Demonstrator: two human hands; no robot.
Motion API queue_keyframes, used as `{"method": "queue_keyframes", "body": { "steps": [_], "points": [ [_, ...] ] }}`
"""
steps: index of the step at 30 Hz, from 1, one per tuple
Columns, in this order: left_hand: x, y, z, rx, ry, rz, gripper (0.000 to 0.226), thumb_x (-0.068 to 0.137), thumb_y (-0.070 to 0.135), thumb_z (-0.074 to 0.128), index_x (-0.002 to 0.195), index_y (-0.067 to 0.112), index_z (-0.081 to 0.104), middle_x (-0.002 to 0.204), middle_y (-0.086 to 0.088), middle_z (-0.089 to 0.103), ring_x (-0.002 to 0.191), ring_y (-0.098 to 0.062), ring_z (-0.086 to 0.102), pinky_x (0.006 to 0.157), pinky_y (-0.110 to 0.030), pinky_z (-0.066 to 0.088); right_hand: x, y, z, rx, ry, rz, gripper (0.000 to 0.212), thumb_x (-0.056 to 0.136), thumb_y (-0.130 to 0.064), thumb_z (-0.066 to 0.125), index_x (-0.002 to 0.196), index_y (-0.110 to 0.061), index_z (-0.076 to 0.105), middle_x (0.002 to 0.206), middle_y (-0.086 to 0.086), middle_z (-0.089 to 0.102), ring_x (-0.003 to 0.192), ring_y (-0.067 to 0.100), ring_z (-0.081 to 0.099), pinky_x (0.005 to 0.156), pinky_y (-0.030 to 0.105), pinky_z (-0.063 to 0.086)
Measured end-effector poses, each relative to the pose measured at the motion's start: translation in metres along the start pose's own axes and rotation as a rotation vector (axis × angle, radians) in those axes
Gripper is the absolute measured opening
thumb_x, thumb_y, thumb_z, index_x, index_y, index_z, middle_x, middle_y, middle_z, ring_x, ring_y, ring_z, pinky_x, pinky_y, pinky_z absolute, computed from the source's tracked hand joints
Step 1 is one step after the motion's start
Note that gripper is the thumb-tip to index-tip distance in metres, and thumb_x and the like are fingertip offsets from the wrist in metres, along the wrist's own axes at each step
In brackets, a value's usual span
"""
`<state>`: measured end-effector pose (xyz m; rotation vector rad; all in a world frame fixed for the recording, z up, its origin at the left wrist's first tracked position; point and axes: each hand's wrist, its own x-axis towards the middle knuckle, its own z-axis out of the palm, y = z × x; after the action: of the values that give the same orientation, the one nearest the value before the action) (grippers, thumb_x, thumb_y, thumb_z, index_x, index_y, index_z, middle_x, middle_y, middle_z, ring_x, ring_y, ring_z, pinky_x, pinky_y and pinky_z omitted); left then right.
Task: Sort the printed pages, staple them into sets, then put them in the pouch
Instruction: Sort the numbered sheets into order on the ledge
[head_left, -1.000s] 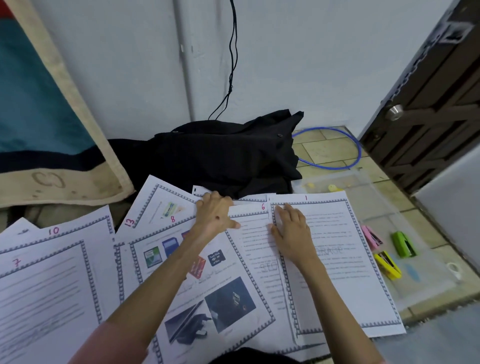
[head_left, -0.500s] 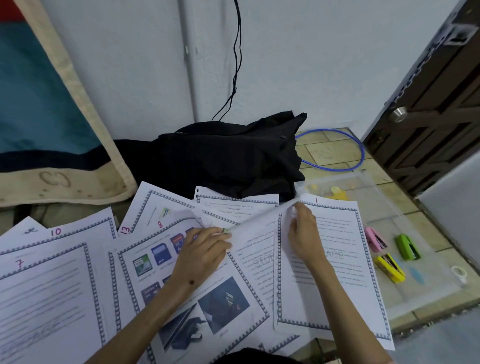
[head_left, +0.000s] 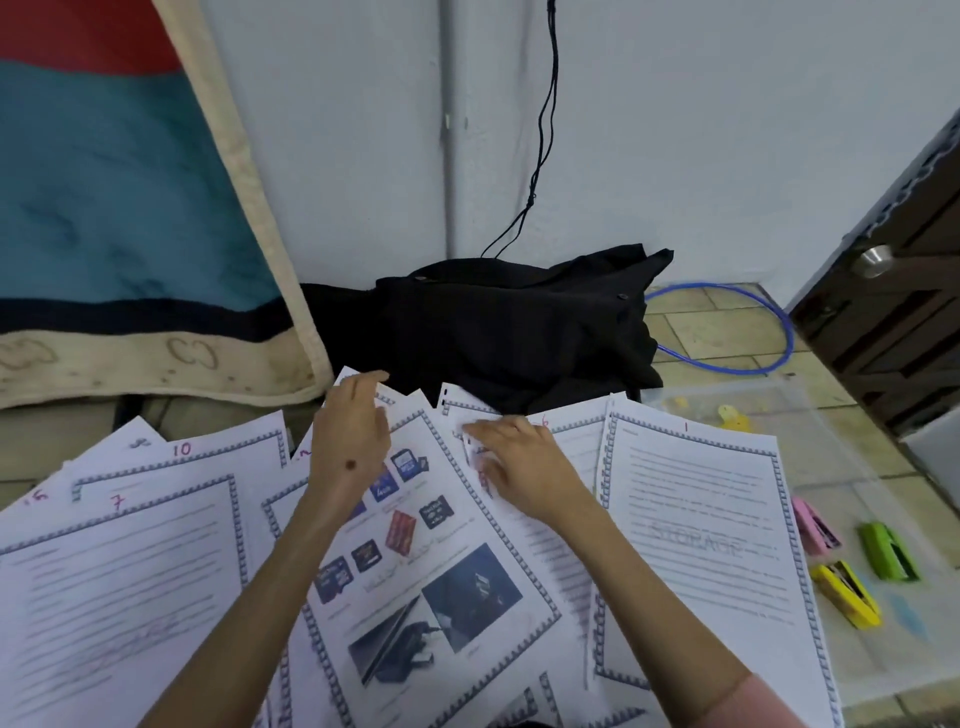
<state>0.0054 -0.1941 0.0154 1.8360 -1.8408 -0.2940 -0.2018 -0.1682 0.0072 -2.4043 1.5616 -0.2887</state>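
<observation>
Head view showed printed pages (head_left: 156, 587) fanned on the floor beneath both hands; right hand (head_left: 524, 467) rested with relaxed fingers on page 6, left hand (head_left: 350, 441) spread loosely; pouch (head_left: 810, 415) right of them, staplers (head_left: 888, 551) on it.

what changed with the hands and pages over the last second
The right hand left page 1 and moved left onto the sheets beside it. The left hand shifted left to the far edge of the picture page. Page 1 now lies uncovered. The three staplers and pages 7 and 10 stayed put.
</observation>
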Motion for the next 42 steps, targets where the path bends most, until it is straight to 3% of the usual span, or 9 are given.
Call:
{"method": "queue_keyframes", "body": {
  "steps": [8, 12, 14, 18, 24, 31, 35, 39, 42],
  "points": [
    [-0.112, -0.061, -0.034, 0.114, -0.155, -0.331, 0.054, 0.094, 0.04, 0.046, 0.143, 0.021, 0.035, 0.155, -0.005, 0.023, 0.142, -0.025, 0.021, 0.114, -0.044, 0.019, -0.019, -0.017, 0.007, 0.145, 0.094, 0.232, 0.038, 0.091, -0.024, 0.056, 0.126, -0.01, 0.052, 0.127, 0.01, 0.047, 0.12, 0.028, 0.039, 0.1, 0.038, 0.036],
    [-0.152, -0.08, -0.035, 0.134, -0.233, -0.422, 0.064, 0.093, 0.054, 0.03, 0.149, 0.03, 0.012, 0.159, 0.0, -0.002, 0.147, -0.019, -0.004, 0.118, -0.041, -0.001, -0.021, -0.051, 0.015, 0.289, -0.178, 0.552, 0.087, 0.071, -0.043, 0.077, 0.136, -0.01, 0.03, 0.128, 0.012, 0.042, 0.123, 0.032, 0.039, 0.097, 0.041, 0.038],
    [-0.157, -0.082, -0.035, 0.142, -0.23, -0.42, 0.062, 0.094, 0.053, 0.027, 0.149, 0.032, 0.008, 0.159, 0.001, -0.004, 0.146, -0.017, -0.006, 0.118, -0.04, -0.003, -0.02, -0.052, 0.02, 0.342, -0.171, 0.606, 0.071, 0.071, -0.033, 0.079, 0.125, -0.005, 0.043, 0.12, 0.012, 0.053, 0.115, 0.031, 0.05, 0.088, 0.037, 0.044],
    [-0.159, -0.078, -0.036, 0.121, -0.173, -0.409, 0.054, 0.097, 0.045, 0.03, 0.148, 0.029, 0.019, 0.159, -0.002, 0.006, 0.147, -0.021, 0.001, 0.117, -0.04, 0.001, -0.034, -0.023, 0.003, 0.588, 0.04, 0.569, 0.009, 0.084, -0.009, 0.065, 0.077, -0.011, 0.06, 0.072, 0.001, 0.059, 0.076, 0.022, 0.054, 0.06, 0.027, 0.035],
    [-0.161, -0.053, -0.042, -0.09, 0.062, -0.508, 0.035, 0.096, 0.024, 0.047, 0.128, 0.01, 0.052, 0.124, -0.013, 0.056, 0.115, -0.029, 0.048, 0.094, -0.04, 0.042, -0.088, 0.016, -0.008, 0.909, 0.259, 0.722, 0.024, 0.096, -0.004, 0.045, 0.117, -0.008, 0.056, 0.103, 0.011, 0.065, 0.087, 0.026, 0.06, 0.068, 0.029, 0.046],
    [-0.136, -0.046, -0.045, -0.402, -0.039, -0.743, 0.06, 0.085, 0.028, 0.067, 0.134, 0.006, 0.04, 0.125, -0.013, 0.055, 0.115, -0.027, 0.053, 0.093, -0.035, 0.045, -0.107, -0.011, -0.009, 1.134, 0.379, 0.622, 0.013, 0.094, -0.003, 0.049, 0.095, -0.013, 0.058, 0.091, -0.005, 0.065, 0.079, 0.01, 0.062, 0.059, 0.018, 0.045],
    [-0.123, -0.049, -0.05, -0.392, -0.028, -0.665, 0.023, 0.09, 0.023, 0.058, 0.087, 0.001, 0.056, 0.071, -0.002, 0.051, 0.079, -0.023, 0.052, 0.058, -0.025, 0.036, -0.106, -0.019, -0.002, 1.03, 0.16, 0.487, 0.01, 0.078, -0.012, 0.073, 0.087, -0.011, 0.068, 0.077, -0.005, 0.075, 0.074, 0.016, 0.072, 0.06, 0.025, 0.058],
    [-0.12, -0.057, -0.066, -0.686, 0.122, -0.568, 0.016, 0.093, 0.024, 0.055, 0.097, 0.009, 0.061, 0.097, -0.006, 0.066, 0.094, -0.026, 0.061, 0.082, -0.035, 0.047, -0.1, -0.022, 0.013, 1.084, 0.136, 0.41, 0.017, 0.058, -0.011, 0.082, 0.069, -0.006, 0.07, 0.091, -0.003, 0.072, 0.086, 0.01, 0.066, 0.077, 0.024, 0.05],
    [-0.124, -0.049, -0.087, -0.916, -0.031, -0.432, 0.014, 0.093, 0.016, 0.055, 0.099, 0.025, 0.064, 0.105, 0.002, 0.07, 0.099, -0.019, 0.065, 0.087, -0.036, 0.052, -0.088, -0.027, 0.019, 1.133, 0.128, 0.391, 0.027, 0.068, 0.0, 0.077, 0.091, 0.01, 0.066, 0.112, -0.006, 0.066, 0.102, 0.007, 0.062, 0.085, 0.018, 0.053]
  ]
}}
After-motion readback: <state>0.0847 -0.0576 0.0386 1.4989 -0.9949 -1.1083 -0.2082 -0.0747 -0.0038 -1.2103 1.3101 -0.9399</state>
